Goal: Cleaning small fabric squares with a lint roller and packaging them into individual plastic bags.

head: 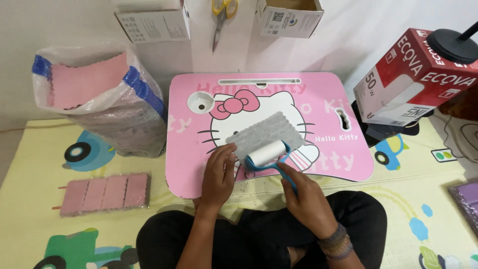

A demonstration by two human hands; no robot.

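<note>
Lint roller [267, 158] (blue-handled) gripped by right hand [307, 199]; flat, open left hand [219, 174] pins grey cloth [266, 133].

Yellow-handled scissors [222, 17], plastic bag of pink cloths [94, 94], red box [416, 74]

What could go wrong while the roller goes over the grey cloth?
1. The grey cloth is pinned only at one corner by the left hand, so it might bunch up or slide under the lint roller.
2. The right hand rolls close to the left fingers; the roller could bump them.
</note>
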